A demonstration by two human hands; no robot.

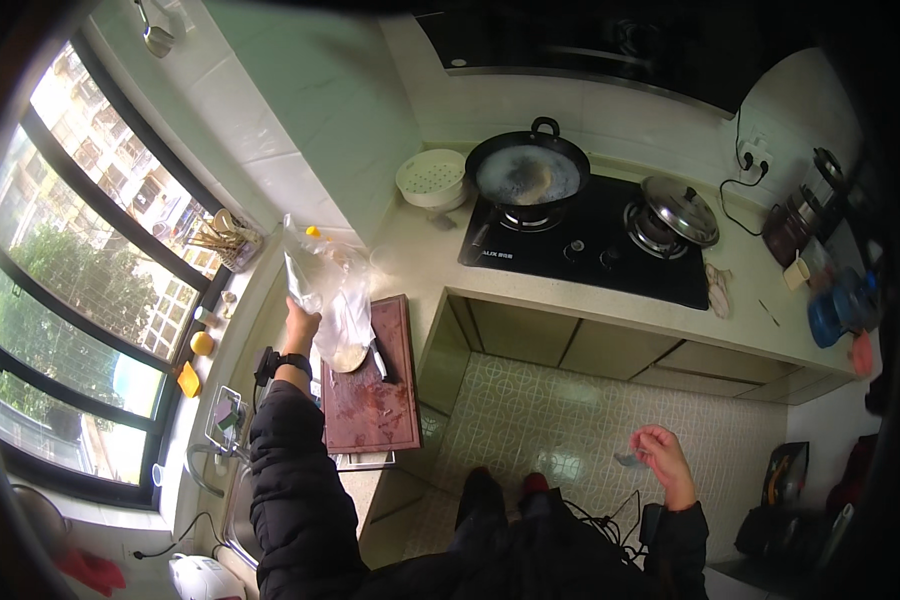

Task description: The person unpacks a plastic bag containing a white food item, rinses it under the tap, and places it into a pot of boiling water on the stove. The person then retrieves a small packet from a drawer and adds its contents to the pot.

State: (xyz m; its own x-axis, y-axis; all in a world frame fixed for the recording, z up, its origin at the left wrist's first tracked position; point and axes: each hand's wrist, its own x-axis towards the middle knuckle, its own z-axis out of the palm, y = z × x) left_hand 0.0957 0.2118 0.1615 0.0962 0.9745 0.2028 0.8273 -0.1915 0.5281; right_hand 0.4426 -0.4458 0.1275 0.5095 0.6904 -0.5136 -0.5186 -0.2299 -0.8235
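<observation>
My left hand (pixel 301 324) holds a clear plastic bag (pixel 300 262) at the counter's left side, above white plastic bags (pixel 349 300). Those bags lie against the top of a dark reddish wooden cutting board (pixel 367 412), which looks wet and stained. A round pale item (pixel 343 358) shows at their lower edge, its kind unclear. Beside it on the board lies a knife (pixel 379 358), partly covered by the plastic. My right hand (pixel 661 454) is raised over the floor at the right, fingers curled, with a small dark bluish thing (pixel 630 460) at the fingertips or just behind them; I cannot tell which.
A black wok (pixel 529 171) with cloudy liquid sits on the left burner of a gas hob (pixel 555 259). A metal lid (pixel 680 210) rests over the right burner. A white colander (pixel 431 178) stands left of the wok. The sink (pixel 241 517) is at my left.
</observation>
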